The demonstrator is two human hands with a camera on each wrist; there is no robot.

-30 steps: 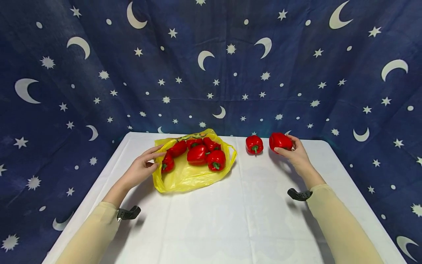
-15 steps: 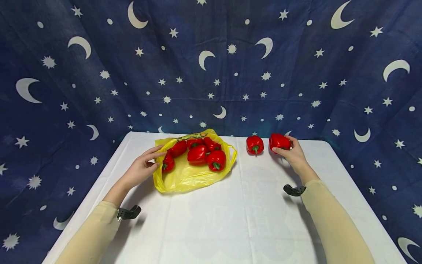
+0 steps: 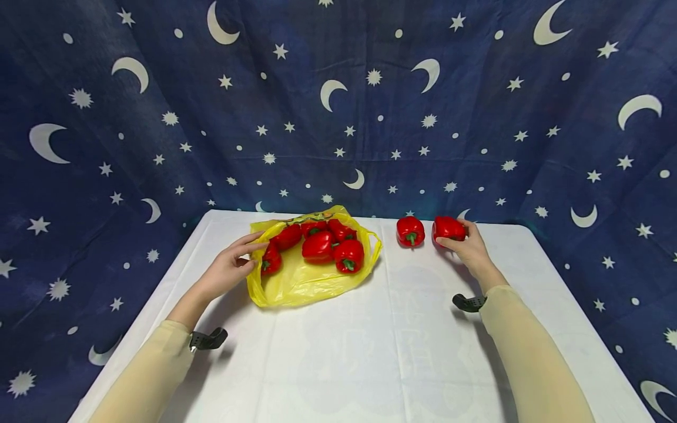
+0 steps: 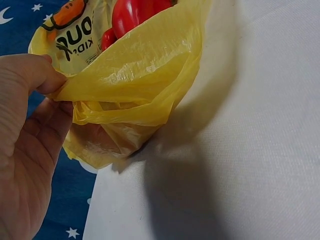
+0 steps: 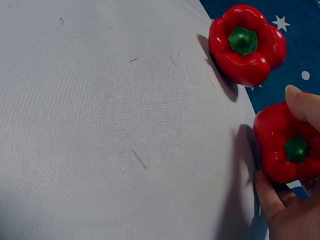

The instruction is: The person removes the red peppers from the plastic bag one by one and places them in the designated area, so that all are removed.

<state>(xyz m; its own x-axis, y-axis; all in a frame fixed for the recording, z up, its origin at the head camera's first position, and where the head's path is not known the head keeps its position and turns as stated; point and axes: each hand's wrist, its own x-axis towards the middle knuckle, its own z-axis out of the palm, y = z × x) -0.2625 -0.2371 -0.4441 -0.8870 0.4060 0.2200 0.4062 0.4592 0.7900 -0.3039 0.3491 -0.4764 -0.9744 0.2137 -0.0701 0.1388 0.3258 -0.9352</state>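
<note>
Currently my right hand (image 3: 471, 249) holds a red bell pepper (image 3: 449, 228) at the upper right of the frame, fingers and thumb curled round it, the pepper low over the counter (image 3: 370, 352) near its far edge; I cannot tell whether it touches the cloth. A second loose pepper (image 3: 410, 230) sits just beside it, apart, stem toward me. My left hand (image 3: 227, 270) pinches the rim of the yellow plastic bag (image 3: 296, 282) left of centre; the left wrist view shows thumb and fingers (image 4: 30, 75) clamping the thin film. Several peppers (image 3: 333, 249) lie inside the open bag. Risk assessment: the held pepper is glossy and rounded, so a shallow grasp could let it slip and roll. Both loose peppers sit close to the far counter edge against the star-patterned backdrop (image 3: 338, 117), so a roll could carry one off the counter. Setting the held pepper down too near its neighbour could knock that one away. The bag film is thin; pulling the rim sideways could drag the bag, tip the peppers out of the mouth, or tear the plastic.
</note>
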